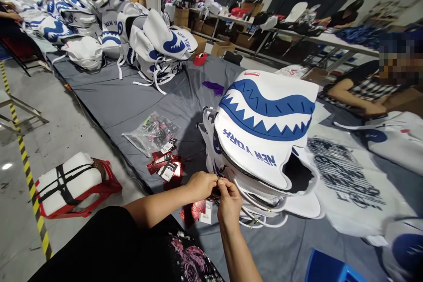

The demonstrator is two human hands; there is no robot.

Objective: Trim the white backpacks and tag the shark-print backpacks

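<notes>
A stack of white backpacks (pixel 264 150) with blue shark-teeth prints and upside-down "NEW YORK" lettering stands on the grey-covered table. At its near left side my left hand (pixel 202 185) and my right hand (pixel 230 198) meet, thumbs and fingertips pinched together. A thin dark hang tag string appears to run between them, mostly hidden by the fingers. Just below hang or lie red foil hang tags (pixel 198 207) with a white barcode label (pixel 206 213); I cannot tell which. Left of my hands, more red and black hang tags (pixel 168 168) are spread beside a clear plastic bag (pixel 153 132).
More white backpacks (pixel 158 44) are heaped along the table's far left. A purple cloth (pixel 214 88), red tape dispenser (pixel 200 59), printed plastic bag (pixel 353 180) and blue bin (pixel 332 269) surround the stack. A red stool (pixel 79 185) stands on the floor. Another person sits opposite at right.
</notes>
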